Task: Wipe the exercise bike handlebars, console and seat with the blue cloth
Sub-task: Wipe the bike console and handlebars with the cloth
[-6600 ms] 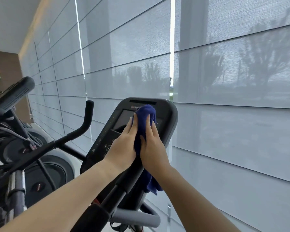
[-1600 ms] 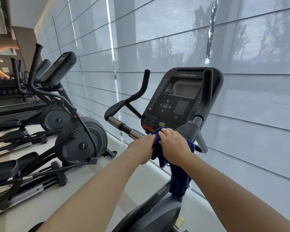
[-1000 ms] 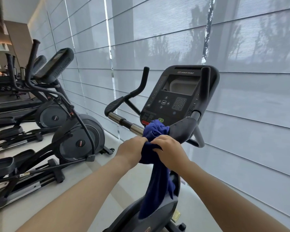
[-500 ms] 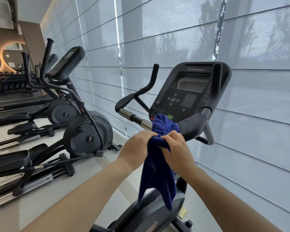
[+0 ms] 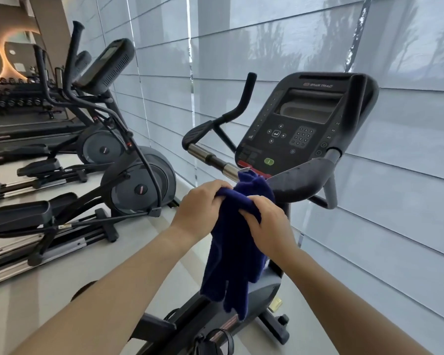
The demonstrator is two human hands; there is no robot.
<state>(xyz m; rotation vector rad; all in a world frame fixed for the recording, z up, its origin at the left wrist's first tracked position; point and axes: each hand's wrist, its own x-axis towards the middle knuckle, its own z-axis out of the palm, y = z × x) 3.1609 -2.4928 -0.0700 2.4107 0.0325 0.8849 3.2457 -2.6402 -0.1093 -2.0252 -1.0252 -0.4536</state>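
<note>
The blue cloth (image 5: 233, 252) hangs bunched in front of the exercise bike, its tail dangling over the bike's frame. My left hand (image 5: 200, 203) grips the cloth's top from the left and my right hand (image 5: 267, 224) grips it from the right, both just short of the handlebars (image 5: 208, 157). The dark console (image 5: 300, 124) with keypad and screen stands above and behind the cloth. The right handlebar arm (image 5: 305, 178) curves beside my right hand. The seat is out of sight.
Two elliptical trainers (image 5: 128, 175) stand in a row to the left on the pale floor (image 5: 69, 275). A wall of grey window blinds (image 5: 408, 201) runs close behind and to the right of the bike. A dumbbell rack (image 5: 13, 96) sits far left.
Both hands have drawn the cloth back off the handlebar centre, and more of it hangs loose below them. Earlier the cloth was pressed on the console, then on the handlebar junction.
</note>
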